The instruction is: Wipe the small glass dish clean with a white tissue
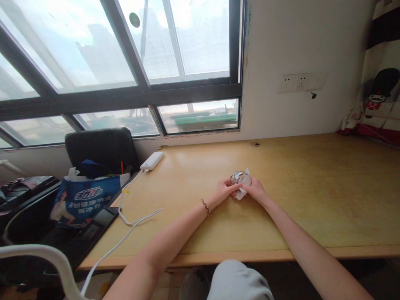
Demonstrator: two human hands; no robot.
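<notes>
Nearest, at the bottom edge, is a knee in pale grey cloth [239,283], just below the front edge of a yellowish wooden table [318,204]. To its left a thick white tube [40,251] curves up. Two bare forearms reach in over the table, and a dark bracelet [205,207] circles the left wrist.

The hands meet around a small, rounded bundle [240,179], a little right of centre, at or just above the tabletop. The bundle is crumpled and uneven: shiny silver, like foil, across the top and left, with brownish and pinkish patches showing through. A white, thin, papery piece covers its right side, with one corner poking up and another hanging below. The left hand [224,191] pinches the left side, its thumb laid across the front; the right hand [256,191] grips the white piece at the right. Some fingertips are hidden behind the bundle.

Left of the hands, a loose white cable [137,223] loops over the table and a white box [152,161] lies near the far left corner. Beyond the left edge, a blue printed bag [89,200] stands before a black chair back [100,146]. Farthest are a dark-framed window [187,89], wall sockets [293,82] and, at right, a patterned curtain [379,93].
</notes>
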